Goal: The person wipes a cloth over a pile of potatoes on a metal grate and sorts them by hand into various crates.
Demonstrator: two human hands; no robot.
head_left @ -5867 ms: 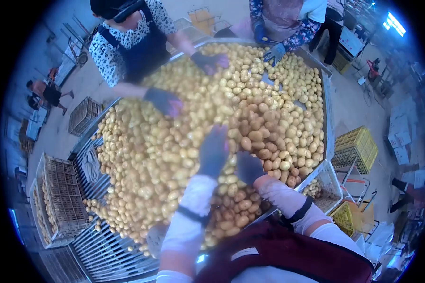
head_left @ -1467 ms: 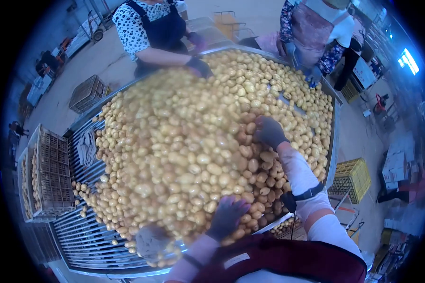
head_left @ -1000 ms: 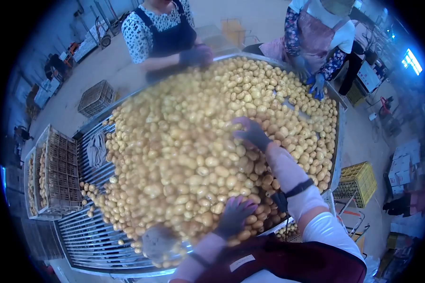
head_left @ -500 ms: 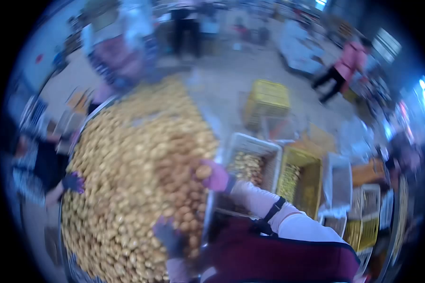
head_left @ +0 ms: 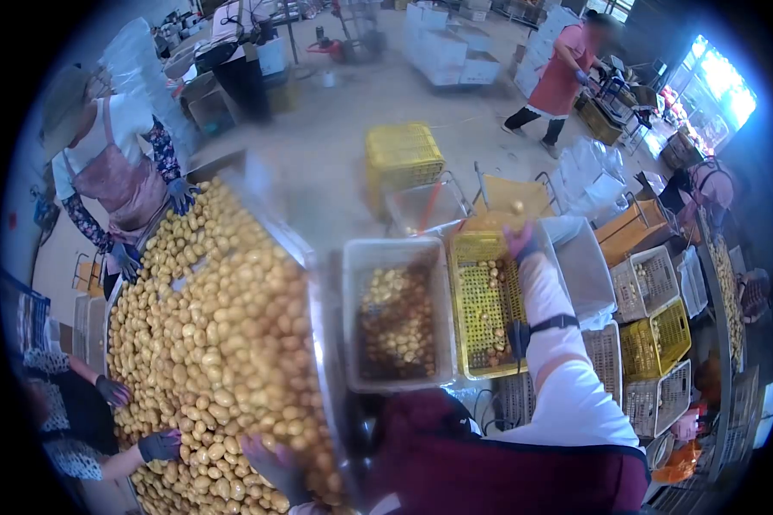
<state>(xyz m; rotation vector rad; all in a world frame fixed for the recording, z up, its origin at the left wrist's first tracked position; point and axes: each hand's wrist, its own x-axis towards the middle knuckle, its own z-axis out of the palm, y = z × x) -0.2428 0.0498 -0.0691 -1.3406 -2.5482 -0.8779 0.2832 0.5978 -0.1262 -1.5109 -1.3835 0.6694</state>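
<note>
A big heap of potatoes covers the metal-edged sorting table to my left. My left hand, in a grey glove with pink fingers, rests on the near part of the heap, fingers apart and slightly blurred. My right hand, in a pink and dark glove, is stretched out over the far right side of a yellow crate. Just beyond its fingers, a single potato appears in the air, apart from the hand. Several small potatoes lie inside that crate.
A white crate with potatoes stands between table and yellow crate. Co-workers' gloved hands touch the heap's left side. A lined white bin and stacked crates stand at right; a yellow crate stack is farther off.
My right hand has swung right from the heap to over the yellow crate, and the potato it held is now away from its fingers. My view has turned right.
</note>
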